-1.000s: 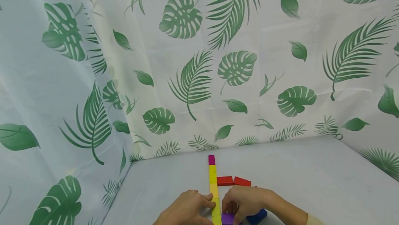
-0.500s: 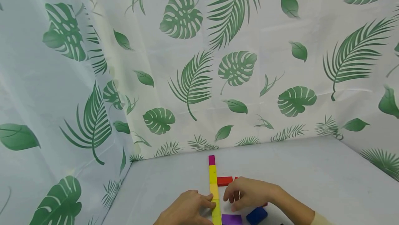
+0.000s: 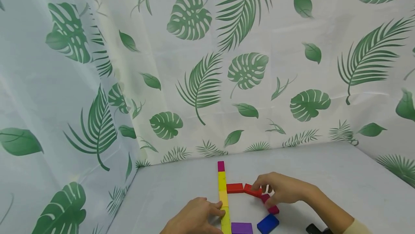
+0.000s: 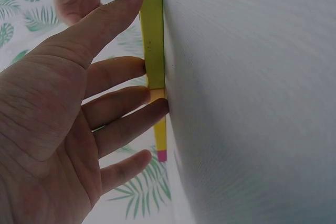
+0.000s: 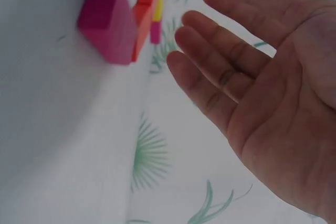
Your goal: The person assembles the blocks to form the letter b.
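Note:
My left hand (image 3: 196, 216) rests its fingertips along the left side of a straight row of yellow blocks (image 3: 222, 180), capped at its far end by a magenta block (image 3: 221, 166). In the left wrist view its fingers lie fairly straight against a yellow block (image 4: 153, 35). To the right, my right hand (image 3: 286, 189) hovers over a curve of blocks, its fingers overlapping a red block (image 3: 249, 189) and a second magenta block (image 3: 273, 210). The right wrist view shows its fingers loosely extended, apart from the magenta block (image 5: 107, 9).
Another red block (image 3: 235, 188) joins the yellow row to the curve. A blue block (image 3: 268, 223) lies angled below the magenta one, and a purple block (image 3: 241, 228) sits against the row's near part. A black object (image 3: 313, 229) shows at the bottom edge. Leaf-patterned curtains (image 3: 207, 97) enclose the white table.
My right hand has left the purple block and moved right and away from me, to over the red and magenta blocks. The left hand stays at the yellow row.

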The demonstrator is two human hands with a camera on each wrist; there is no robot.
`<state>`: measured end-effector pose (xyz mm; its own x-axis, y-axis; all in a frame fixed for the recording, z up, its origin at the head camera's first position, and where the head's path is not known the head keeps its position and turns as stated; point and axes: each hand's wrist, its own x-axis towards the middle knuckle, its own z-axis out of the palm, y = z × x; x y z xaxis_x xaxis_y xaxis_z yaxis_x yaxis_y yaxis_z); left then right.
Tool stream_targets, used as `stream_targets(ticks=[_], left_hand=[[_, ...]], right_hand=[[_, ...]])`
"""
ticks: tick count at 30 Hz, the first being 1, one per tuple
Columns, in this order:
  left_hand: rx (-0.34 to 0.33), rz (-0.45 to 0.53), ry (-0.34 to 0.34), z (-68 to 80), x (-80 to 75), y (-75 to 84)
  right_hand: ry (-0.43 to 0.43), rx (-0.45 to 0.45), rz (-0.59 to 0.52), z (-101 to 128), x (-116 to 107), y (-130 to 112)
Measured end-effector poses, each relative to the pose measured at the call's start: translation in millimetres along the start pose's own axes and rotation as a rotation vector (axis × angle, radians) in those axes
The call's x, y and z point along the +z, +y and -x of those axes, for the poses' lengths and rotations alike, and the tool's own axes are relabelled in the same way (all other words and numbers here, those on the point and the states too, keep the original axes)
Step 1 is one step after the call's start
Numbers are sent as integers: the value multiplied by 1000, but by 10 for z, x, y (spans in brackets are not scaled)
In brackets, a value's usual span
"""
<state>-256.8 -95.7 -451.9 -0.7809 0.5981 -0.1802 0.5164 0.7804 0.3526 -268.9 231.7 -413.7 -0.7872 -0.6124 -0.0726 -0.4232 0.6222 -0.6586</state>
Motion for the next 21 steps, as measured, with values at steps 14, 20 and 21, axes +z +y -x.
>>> stream_targets(ticks=[14, 20, 21], left_hand=[[7, 6, 1, 10, -6, -12], [-9, 10, -4, 5, 6, -5], [-12, 13, -4, 6, 6, 0]], right_hand=[[-33, 36, 21, 122, -8, 262], [-29, 59, 8, 108, 5, 304], [-25, 66, 4, 106, 9, 306]])
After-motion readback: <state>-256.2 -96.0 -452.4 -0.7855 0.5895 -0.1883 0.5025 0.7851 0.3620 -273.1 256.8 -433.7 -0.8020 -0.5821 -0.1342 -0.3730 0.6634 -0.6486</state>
